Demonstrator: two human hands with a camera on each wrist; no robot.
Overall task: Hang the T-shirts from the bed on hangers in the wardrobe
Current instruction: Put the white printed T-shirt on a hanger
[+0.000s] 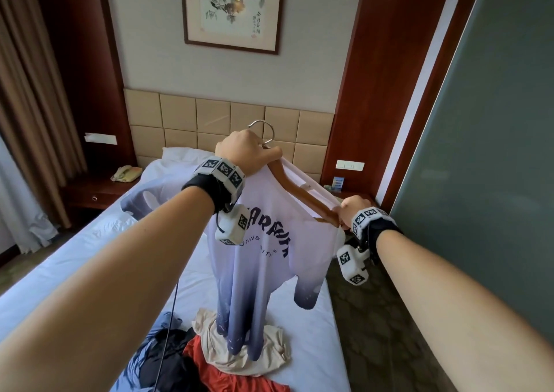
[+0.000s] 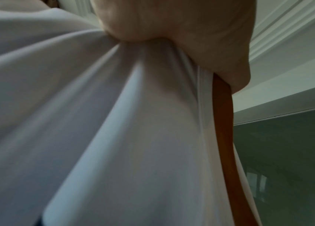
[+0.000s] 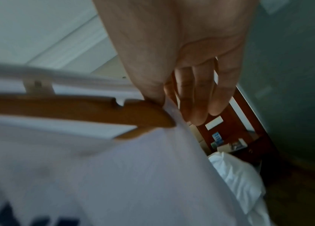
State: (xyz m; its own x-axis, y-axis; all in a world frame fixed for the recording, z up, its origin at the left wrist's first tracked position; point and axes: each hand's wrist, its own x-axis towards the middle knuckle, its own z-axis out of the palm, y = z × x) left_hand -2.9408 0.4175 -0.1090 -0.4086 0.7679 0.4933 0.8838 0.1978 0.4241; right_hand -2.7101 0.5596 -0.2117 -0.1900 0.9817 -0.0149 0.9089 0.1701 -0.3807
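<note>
A white T-shirt (image 1: 263, 259) fading to dark blue at the hem, with dark lettering, hangs in the air over the bed. A wooden hanger (image 1: 302, 192) with a metal hook (image 1: 265, 127) lies partly inside its neck. My left hand (image 1: 244, 151) grips the hanger's top and bunched fabric (image 2: 114, 122) below the hook. My right hand (image 1: 350, 211) pinches the shirt's shoulder fabric (image 3: 170, 113) at the hanger's right end (image 3: 152, 120). More T-shirts, beige (image 1: 269, 352), red (image 1: 227, 376) and dark (image 1: 168, 361), lie heaped on the bed's near end.
The bed (image 1: 99, 241) with white sheets runs toward a padded headboard (image 1: 215, 121). A nightstand with a phone (image 1: 126, 173) stands at the left, another nightstand (image 1: 338, 186) at the right. A grey-green wall panel (image 1: 485, 181) borders the right side; curtains (image 1: 27, 121) hang at the left.
</note>
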